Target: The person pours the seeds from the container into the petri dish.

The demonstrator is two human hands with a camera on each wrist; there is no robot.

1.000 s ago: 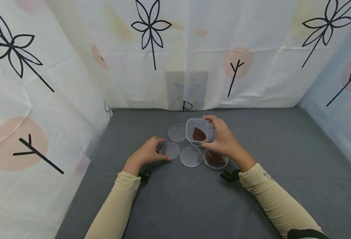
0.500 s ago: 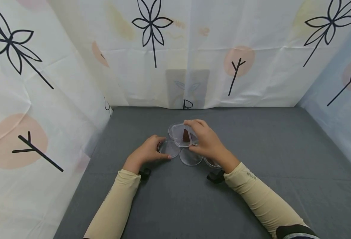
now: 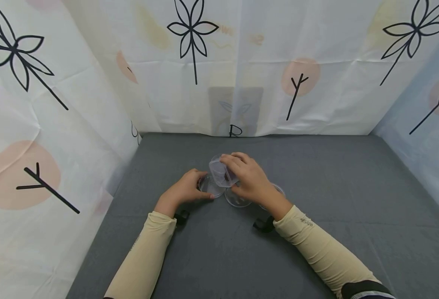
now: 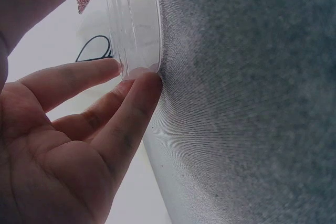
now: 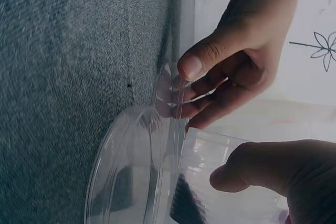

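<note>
My left hand [image 3: 182, 192] grips a clear round petri dish [image 3: 212, 190] by its rim, thumb on the near side and fingers on the far side. In the left wrist view the fingertips [image 4: 144, 90] press the edge of this dish [image 4: 142, 24], which sits on the grey cloth. Above it my right hand [image 3: 252, 177] holds a clear square plastic container [image 3: 221, 174], tilted to the left with its lower corner close over the dish. Dark brown granules [image 5: 186, 203] lie against the container's lower side in the right wrist view; the right thumb [image 5: 231, 174] presses its wall.
Another clear petri dish [image 3: 237, 199] stands right of the held one, and one more [image 3: 215, 158] shows partly behind the container. A further dish [image 3: 279, 189] is mostly hidden under the right forearm. Printed white curtains [image 3: 159, 104] close off the grey table's [image 3: 335, 178] back and sides.
My right hand has carried the container leftward from above the right-hand dishes to the left dish and tilted it. The left hand has stayed on its dish.
</note>
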